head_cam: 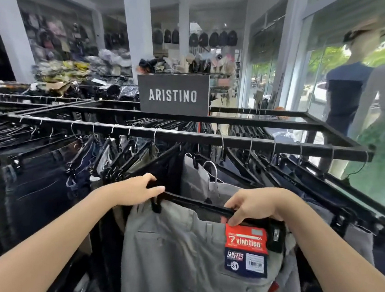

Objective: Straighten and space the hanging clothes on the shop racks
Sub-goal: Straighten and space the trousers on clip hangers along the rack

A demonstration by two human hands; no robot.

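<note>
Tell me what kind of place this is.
A clothing shop, most likely: a black rack packed with hung trousers, an ARISTINO brand sign above it, and a dressed mannequin.

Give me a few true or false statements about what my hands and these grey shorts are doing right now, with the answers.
1. The left hand and right hand both grip the black hanger carrying the grey shorts. True.
2. The hook hangs on the rail. False: it is below the rail, unhooked.
3. The tag shows size 31. True.
4. The sign reads SHORTS. False: it reads ARISTINO.
</note>
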